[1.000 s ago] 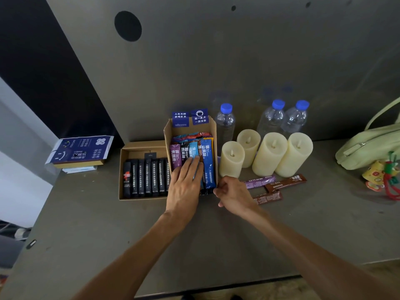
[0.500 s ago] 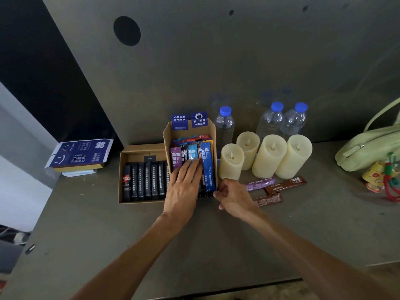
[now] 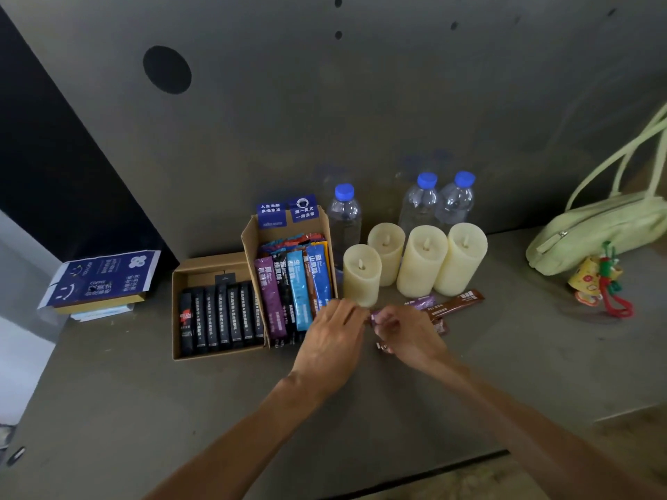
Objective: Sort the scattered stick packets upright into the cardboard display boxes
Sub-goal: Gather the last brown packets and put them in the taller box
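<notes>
Purple is the packet (image 3: 375, 316) pinched in the right hand (image 3: 408, 337), and fingertips of the left hand (image 3: 332, 341) meet its other end, though whether they grip it cannot be told. To seat it well, turn it on end and slide it down into the tall box (image 3: 249, 240) just left of the grip, among the coloured packets (image 3: 299, 290) standing there. Blue tabs (image 3: 287, 212) beyond the grip carry white Chinese writing; brown packets (image 3: 456, 304) lie right of it.

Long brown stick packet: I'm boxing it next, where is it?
In the head view, the long brown stick packet lies flat on the grey table, right of centre, in front of the rightmost cream pillar candle, beside a purple stick packet.
</notes>
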Demonstrator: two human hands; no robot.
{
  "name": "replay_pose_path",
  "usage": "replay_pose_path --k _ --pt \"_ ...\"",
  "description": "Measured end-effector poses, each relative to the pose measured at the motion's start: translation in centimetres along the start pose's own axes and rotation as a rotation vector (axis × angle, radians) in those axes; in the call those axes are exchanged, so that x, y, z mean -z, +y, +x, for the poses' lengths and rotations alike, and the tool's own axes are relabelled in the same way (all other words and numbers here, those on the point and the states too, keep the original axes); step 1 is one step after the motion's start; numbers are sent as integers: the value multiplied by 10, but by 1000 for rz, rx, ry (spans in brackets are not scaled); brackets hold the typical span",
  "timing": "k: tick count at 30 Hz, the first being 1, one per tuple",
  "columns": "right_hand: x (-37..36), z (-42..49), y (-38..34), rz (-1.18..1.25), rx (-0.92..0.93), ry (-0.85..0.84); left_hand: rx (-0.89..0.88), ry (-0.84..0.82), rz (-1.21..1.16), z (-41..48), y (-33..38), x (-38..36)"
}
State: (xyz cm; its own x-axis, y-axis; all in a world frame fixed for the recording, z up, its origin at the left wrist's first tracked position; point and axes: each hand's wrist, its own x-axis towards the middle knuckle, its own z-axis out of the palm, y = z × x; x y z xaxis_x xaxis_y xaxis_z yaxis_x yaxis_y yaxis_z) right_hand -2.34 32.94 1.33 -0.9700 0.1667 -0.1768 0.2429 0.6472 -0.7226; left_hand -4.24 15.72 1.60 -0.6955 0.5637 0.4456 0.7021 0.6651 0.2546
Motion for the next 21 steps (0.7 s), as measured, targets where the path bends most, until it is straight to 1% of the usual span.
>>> replay_pose_path --k 3,6,8,12,14,18,21 --pt "19 -3 30 -110 -3 60 45 -174 -46 2 19 -20" --pt "35 -10 57 -259 54 133 127 -268 -101 5 33 -37" --pt "42 -11 72 -277 78 136 168 -303 -116 6 36 -46" --pt "49 -16 85 -366 44 -3 163 -350 -44 5 37 -56" --pt "51 -19 88 -399 28 -36 162 -346 -21 4 37 -58" --pt "56 -21 93 -380 2 -46 162 -364 2 4 40 -61" --pt "63 -23 98 -341 -16 -17 241 -393 -99 6 45 -56"
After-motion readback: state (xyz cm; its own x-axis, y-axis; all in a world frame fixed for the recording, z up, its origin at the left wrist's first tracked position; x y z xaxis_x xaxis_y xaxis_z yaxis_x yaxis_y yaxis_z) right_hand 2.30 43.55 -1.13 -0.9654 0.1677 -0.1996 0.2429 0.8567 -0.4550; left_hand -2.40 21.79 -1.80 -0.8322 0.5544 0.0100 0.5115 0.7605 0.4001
